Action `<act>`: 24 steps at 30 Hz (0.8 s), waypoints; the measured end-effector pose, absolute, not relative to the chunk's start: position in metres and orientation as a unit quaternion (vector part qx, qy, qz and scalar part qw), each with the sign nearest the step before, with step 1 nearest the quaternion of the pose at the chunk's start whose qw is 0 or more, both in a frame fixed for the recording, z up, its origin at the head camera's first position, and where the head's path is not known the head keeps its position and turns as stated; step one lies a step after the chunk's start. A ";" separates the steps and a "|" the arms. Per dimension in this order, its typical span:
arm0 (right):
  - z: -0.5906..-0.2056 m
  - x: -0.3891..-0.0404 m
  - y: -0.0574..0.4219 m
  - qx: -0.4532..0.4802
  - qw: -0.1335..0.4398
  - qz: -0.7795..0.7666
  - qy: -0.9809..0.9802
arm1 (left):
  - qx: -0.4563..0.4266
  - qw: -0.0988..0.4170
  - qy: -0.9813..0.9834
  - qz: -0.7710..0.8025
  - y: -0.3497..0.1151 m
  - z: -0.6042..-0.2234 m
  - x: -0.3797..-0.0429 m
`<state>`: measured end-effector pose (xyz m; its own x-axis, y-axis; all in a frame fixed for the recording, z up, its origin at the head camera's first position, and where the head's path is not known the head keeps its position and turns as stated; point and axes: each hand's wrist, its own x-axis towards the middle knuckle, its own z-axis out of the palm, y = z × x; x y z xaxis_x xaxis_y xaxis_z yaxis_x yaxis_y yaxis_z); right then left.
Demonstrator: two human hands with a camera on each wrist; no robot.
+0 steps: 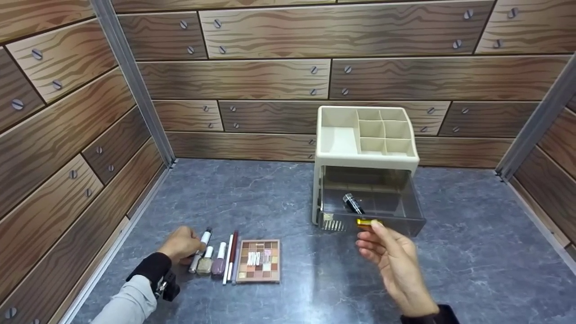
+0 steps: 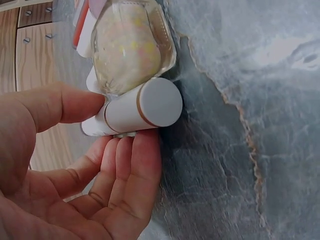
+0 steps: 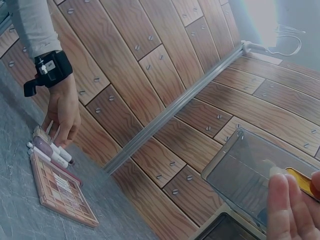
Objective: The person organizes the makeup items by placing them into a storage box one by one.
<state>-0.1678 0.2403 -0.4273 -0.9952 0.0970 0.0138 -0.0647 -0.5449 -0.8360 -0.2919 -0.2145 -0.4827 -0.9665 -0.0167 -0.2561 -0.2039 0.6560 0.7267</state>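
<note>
My left hand point(image 1: 182, 244) pinches a slim white cosmetic tube point(image 2: 132, 110) with gold bands, thumb on one side and fingertips on the other. The tube lies at the left end of a row of makeup, right beside a nail polish bottle point(image 1: 205, 266) with a glittery pale fill. Over on the right, my right hand point(image 1: 398, 263) holds a small shiny gold tube point(image 1: 364, 222) between thumb and fingers. That tube is at the front of a smoky see-through drawer point(image 1: 391, 225), pulled out from a cream organizer point(image 1: 342, 158). Inside the drawer lies a black tube point(image 1: 353, 204).
A purple nail polish bottle point(image 1: 218, 266), a white pencil point(image 1: 228, 263), a dark red pencil point(image 1: 233, 249) and an eyeshadow palette point(image 1: 258, 282) continue the row rightward. Small compartments top the organizer. Wood-patterned walls point(image 1: 252, 81) enclose the grey marbled table point(image 1: 252, 193).
</note>
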 end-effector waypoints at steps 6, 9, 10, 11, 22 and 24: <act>-0.428 -0.167 0.240 -0.017 0.048 0.877 -0.478 | -0.054 0.119 0.907 0.400 -0.214 -0.480 -0.292; -0.428 -0.167 0.240 -0.017 0.049 0.877 -0.479 | -0.049 0.126 0.905 0.403 -0.214 -0.478 -0.293; -0.428 -0.167 0.240 -0.017 0.049 0.876 -0.479 | -0.048 0.128 0.904 0.405 -0.215 -0.477 -0.293; -0.428 -0.167 0.240 -0.017 0.050 0.876 -0.480 | -0.047 0.129 0.904 0.405 -0.215 -0.476 -0.293; -0.428 -0.167 0.240 -0.027 0.054 0.872 -0.485 | -0.062 0.146 0.867 0.472 -0.211 -0.467 -0.294; -0.428 -0.167 0.240 -0.028 0.054 0.873 -0.485 | -0.067 0.159 0.852 0.494 -0.209 -0.465 -0.294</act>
